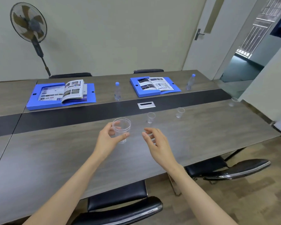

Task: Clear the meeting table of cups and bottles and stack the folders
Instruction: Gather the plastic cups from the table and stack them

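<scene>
My left hand (108,135) grips a clear plastic cup (122,127) just above the table (55,151). Beside it, my right hand (156,140) is empty with fingers spread. Three more clear cups stand further right: a near cup (151,117), a middle cup (179,112) and a far cup (233,101) near the table's right end. Across the dark centre strip lie two open blue folders, the left folder (39,104) and the right folder (141,93), each with an open booklet on it. A water bottle (117,91) stands between them; a second bottle (190,82) stands right of the right folder.
A metal cable hatch (146,105) sits in the centre strip. Black chairs stand at the near edge (120,207) (230,169) and behind the far edge (70,75). A standing fan (29,26) is at the back left; an open door (199,34) is at the right.
</scene>
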Available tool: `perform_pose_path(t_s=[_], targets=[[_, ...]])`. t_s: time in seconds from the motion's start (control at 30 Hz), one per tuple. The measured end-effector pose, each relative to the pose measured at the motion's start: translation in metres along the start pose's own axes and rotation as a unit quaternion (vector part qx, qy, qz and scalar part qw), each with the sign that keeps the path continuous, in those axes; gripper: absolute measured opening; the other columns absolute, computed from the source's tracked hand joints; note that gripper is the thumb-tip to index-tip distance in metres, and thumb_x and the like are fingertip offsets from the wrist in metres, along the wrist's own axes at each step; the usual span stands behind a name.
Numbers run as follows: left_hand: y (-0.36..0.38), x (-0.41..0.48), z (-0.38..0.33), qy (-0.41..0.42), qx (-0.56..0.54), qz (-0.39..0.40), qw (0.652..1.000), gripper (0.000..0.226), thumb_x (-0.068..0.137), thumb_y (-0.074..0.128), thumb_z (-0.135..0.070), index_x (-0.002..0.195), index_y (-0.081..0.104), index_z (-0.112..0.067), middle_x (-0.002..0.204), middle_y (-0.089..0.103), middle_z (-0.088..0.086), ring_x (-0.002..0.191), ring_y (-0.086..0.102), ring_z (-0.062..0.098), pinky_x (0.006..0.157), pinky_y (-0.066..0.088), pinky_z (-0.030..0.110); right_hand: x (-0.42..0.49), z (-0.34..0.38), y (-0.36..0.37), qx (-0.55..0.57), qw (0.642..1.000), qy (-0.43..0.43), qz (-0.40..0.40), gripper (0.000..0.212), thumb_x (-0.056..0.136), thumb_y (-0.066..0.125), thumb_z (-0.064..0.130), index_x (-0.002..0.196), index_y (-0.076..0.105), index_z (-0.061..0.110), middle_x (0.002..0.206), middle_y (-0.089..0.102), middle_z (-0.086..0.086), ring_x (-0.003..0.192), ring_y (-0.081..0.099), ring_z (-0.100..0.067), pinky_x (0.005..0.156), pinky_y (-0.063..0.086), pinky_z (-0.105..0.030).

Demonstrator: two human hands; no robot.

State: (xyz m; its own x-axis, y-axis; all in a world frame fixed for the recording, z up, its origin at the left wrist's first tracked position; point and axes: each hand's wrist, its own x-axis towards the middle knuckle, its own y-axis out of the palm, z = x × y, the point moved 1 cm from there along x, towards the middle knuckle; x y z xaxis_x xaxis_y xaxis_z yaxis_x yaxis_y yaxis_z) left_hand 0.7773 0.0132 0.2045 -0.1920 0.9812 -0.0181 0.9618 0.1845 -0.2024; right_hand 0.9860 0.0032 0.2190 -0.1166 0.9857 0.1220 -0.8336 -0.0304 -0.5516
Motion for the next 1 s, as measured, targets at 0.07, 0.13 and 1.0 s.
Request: perform_pose_path(t_s=[0.07, 0.13, 1.0], targets=[[0.034, 0.002, -0.011, -0.001, 0.0, -0.002, 1.0, 0.058, 0.07, 0.091, -0.026, 0.122, 0.066, -0.024, 0.11, 0.075, 0.004, 0.108, 0.069, 0.022, 0.09, 0.054, 0.031, 0.002, -0.023, -0.031, -0.002, 1.0, 0.009, 0.001, 0.043, 0.1, 0.049, 0.049, 0.132, 0.06, 0.022, 0.121, 0.061, 0.012, 0.103, 0.058, 0.001, 0.077, 0.045, -0.009], [0.063, 0.008, -0.02, -0.006, -0.002, -0.007, 1.0, 0.057, 0.07, 0.091, -0.025, 0.121, 0.066, -0.024, 0.111, 0.074, 0.005, 0.109, 0.069, 0.023, 0.091, 0.054, 0.033, 0.008, -0.045, -0.057, -0.005, 1.0, 0.015, 0.002, 0.042, 0.1, 0.049, 0.048, 0.132, 0.06, 0.022, 0.121, 0.062, 0.012, 0.102, 0.058, 0.001, 0.077, 0.045, -0.007], [0.189, 0.172, 0.033, -0.133, 0.008, -0.14, 0.981, 0.054, 0.074, 0.089, -0.018, 0.123, 0.066, -0.021, 0.114, 0.074, 0.001, 0.109, 0.067, 0.016, 0.092, 0.049, 0.022, 0.326, -0.27, -0.021, -0.282, 0.918, 0.036, 0.277, 0.072, 0.093, 0.066, 0.037, 0.152, 0.029, 0.017, 0.15, 0.036, -0.008, 0.128, 0.048, -0.036, 0.094, 0.048, -0.042]])
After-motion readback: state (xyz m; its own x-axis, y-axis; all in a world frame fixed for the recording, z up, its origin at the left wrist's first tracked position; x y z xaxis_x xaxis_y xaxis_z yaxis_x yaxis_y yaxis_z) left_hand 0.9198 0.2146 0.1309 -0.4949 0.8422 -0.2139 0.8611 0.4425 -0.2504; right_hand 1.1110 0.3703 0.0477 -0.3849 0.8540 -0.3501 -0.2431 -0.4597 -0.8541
